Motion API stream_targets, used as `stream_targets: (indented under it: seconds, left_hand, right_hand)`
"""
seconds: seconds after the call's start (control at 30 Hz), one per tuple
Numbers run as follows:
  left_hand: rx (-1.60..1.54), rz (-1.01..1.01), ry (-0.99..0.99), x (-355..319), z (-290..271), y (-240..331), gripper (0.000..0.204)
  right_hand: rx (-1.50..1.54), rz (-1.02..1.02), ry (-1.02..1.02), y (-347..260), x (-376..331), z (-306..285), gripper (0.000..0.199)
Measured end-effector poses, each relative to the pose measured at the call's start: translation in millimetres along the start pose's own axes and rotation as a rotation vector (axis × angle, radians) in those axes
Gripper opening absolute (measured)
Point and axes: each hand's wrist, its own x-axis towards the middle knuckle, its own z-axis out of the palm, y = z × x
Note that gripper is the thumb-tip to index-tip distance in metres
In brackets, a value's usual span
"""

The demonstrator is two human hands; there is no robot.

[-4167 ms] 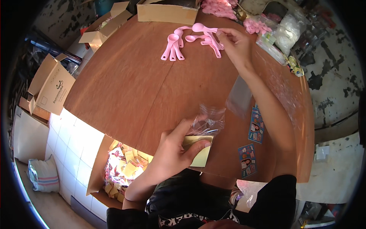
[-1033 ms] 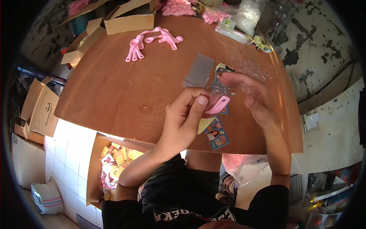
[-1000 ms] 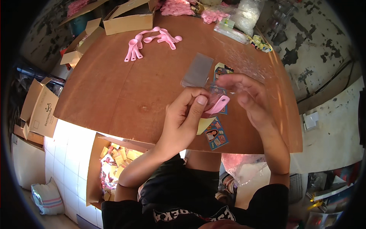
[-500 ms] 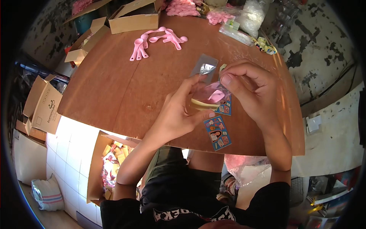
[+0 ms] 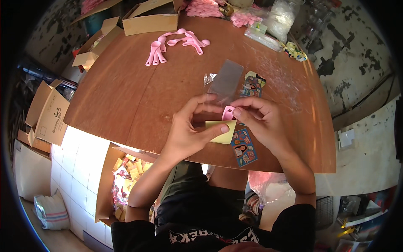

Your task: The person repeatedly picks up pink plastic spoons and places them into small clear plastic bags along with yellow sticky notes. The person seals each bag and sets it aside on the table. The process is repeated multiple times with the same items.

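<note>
My left hand [image 5: 189,128] is closed on a yellow card [image 5: 224,133], thumb across its front. Behind the card's upper edge, the holed handle end of a pink measuring spoon [image 5: 228,112] sticks up; the rest of it is hidden. My right hand [image 5: 264,122] pinches at that handle end with thumb and forefinger. I cannot make out whether clear film wraps the card and spoon. Just below the hands lies a blue printed card [image 5: 244,148]. Beyond them are clear plastic bags [image 5: 228,77] and more printed cards [image 5: 254,84].
Several pink spoons [image 5: 157,52] lie toward the far left of the brown table [image 5: 117,92]. Cardboard boxes [image 5: 151,24] and pink bundles [image 5: 203,8] line its back. Plastic packs [image 5: 264,38] sit at the far right. An open carton [image 5: 107,180] with yellow packets stands below the near edge.
Both hands have come together, the right one moving down and left. The yellow card now faces up in my left hand, with the spoon's handle end upward. Bags and cards behind are uncovered.
</note>
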Motion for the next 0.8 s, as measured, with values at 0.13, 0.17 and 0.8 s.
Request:
stream_targets:
  seconds: [0.13, 0.17, 0.8]
  left_hand:
    - [-0.122, -0.002, 0.021, 5, -19, 1, 0.026]
    - [-0.132, 0.004, 0.018, 6, -19, -1, 0.017]
    - [0.020, 0.031, 0.009, 2, -38, -3, 0.016]
  right_hand:
    - [0.041, 0.033, 0.003, 1, -2, 2, 0.019]
    - [0.051, 0.033, 0.006, 2, -2, 2, 0.019]
    - [0.166, -0.123, 0.017, 33, -5, 3, 0.014]
